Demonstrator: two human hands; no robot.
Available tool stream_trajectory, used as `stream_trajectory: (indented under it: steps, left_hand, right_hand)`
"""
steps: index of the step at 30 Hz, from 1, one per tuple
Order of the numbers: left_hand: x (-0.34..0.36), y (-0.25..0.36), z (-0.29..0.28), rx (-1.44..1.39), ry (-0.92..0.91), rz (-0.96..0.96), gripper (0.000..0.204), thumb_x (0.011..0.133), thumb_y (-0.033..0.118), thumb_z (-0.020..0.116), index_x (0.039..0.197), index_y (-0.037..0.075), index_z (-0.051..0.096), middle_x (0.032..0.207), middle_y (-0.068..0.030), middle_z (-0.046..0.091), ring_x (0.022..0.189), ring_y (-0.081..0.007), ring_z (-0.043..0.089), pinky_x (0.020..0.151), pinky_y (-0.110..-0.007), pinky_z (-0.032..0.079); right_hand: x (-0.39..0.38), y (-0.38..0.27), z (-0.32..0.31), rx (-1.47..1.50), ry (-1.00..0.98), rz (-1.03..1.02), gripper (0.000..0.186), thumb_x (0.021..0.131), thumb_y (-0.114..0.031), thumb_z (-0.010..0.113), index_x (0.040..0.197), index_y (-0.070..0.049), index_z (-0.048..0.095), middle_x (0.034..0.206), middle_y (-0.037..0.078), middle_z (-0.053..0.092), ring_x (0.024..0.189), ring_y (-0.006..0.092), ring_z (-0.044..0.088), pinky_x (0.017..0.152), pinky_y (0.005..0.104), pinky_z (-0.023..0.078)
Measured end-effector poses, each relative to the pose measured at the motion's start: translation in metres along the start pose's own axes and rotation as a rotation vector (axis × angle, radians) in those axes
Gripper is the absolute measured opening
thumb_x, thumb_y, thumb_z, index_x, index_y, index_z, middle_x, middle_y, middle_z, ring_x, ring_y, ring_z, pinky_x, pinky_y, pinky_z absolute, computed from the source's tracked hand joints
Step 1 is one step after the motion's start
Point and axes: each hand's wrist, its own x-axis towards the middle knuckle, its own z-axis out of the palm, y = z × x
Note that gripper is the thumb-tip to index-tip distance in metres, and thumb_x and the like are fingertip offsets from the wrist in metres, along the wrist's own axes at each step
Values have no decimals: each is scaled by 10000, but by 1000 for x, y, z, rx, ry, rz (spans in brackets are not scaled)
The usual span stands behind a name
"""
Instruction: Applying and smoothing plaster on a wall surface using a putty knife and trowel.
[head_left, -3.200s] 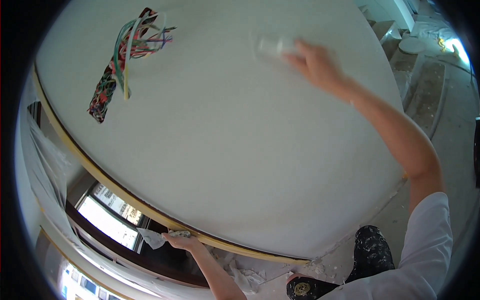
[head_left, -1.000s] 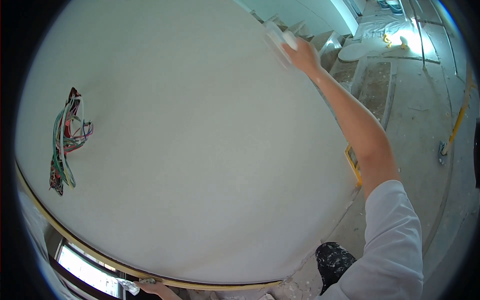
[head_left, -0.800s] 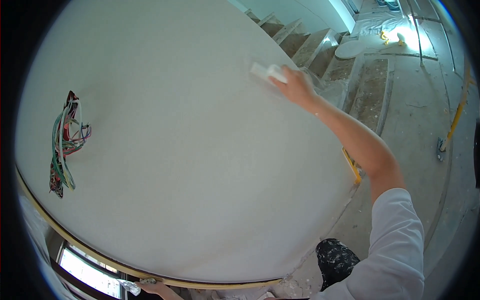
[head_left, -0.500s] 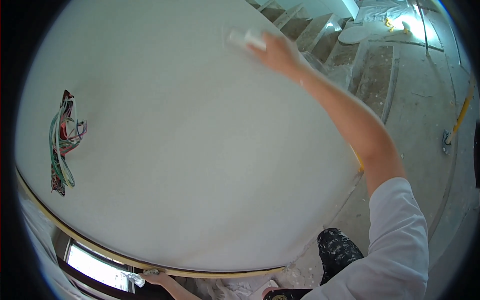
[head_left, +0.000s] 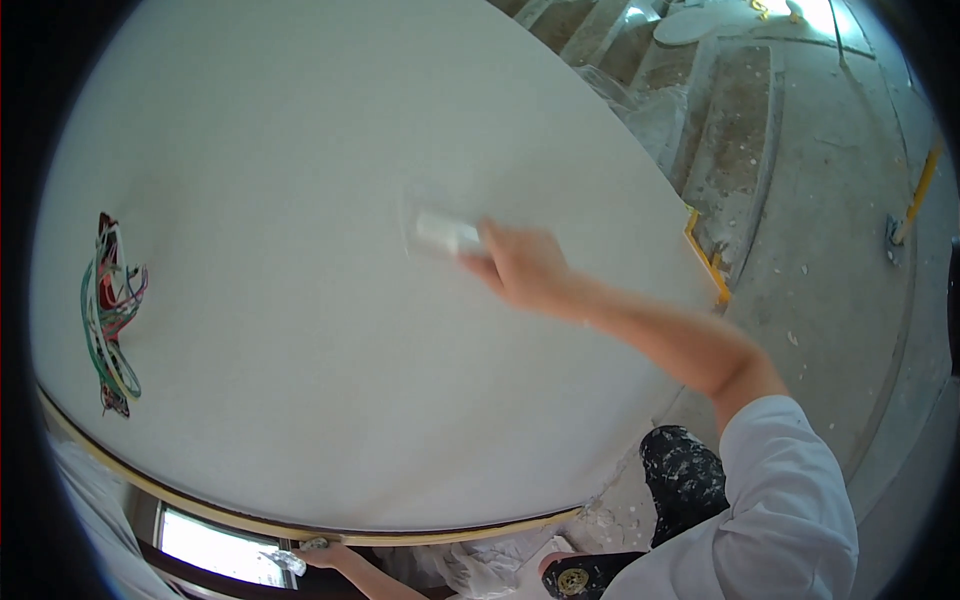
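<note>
In front of me a large white wall (head_left: 300, 320) fills most of the view. My right hand (head_left: 527, 265) is closed around the white handle of a putty knife (head_left: 440, 231), and its flat, pale blade lies against the middle of the wall. Motion blurs the blade's edges. Low down, beside the wall's wooden edge trim, my left hand (head_left: 325, 556) is closed on a small tool smeared with white and grey (head_left: 288, 561). Its kind cannot be made out.
A bundle of coloured wires (head_left: 112, 320) sticks out of openings in the wall at left. Past the right edge are steps (head_left: 728, 130), plastic sheeting (head_left: 650, 120) and a yellow pole (head_left: 922, 190). A bright window (head_left: 215, 548) shows at lower left.
My right hand has swept the putty knife down the wall and slightly left, from near the top edge to the middle. The view has shifted a little; my left hand stays by the trim.
</note>
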Motion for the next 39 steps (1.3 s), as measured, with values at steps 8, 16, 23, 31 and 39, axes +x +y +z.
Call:
stream_trajectory:
  steps: [8,16,23,31,39]
  left_hand:
    - [17,-14,-2,98,18,97,587,893,488,557,1303,73,495,1276,-110,544,1138,-288,547,899,-448,480]
    - [106,-18,-37,81,-31,74,541,890,420,585,1244,14,535,1246,-134,566,1112,-289,571,938,-444,479]
    - [82,-31,-19,79,63,110,576,865,375,648,1258,-25,517,1263,-153,550,1133,-293,570,973,-428,484]
    - [53,-11,-8,33,6,33,403,953,411,499,1117,49,567,971,-89,560,809,-229,531,762,-402,480]
    - [32,-18,-2,64,-10,19,390,986,444,372,968,99,553,794,-49,493,676,-210,423,701,-403,407]
  right_hand:
    - [3,197,-57,-378,456,387,425,966,-423,522,931,-4,578,697,218,633,615,400,622,538,491,487]
    - [-80,81,0,-139,75,192,369,922,-370,602,1003,-11,578,760,217,653,664,399,647,579,494,501]
    - [-31,248,-77,-89,452,692,550,953,-515,466,871,-1,646,803,274,648,743,449,642,639,538,508]
    - [-153,204,-18,-295,431,773,543,968,-476,468,901,39,626,717,263,642,724,459,648,633,531,519]
    - [-181,273,-25,175,479,977,612,966,-496,468,965,101,602,658,172,631,499,278,645,428,378,517]
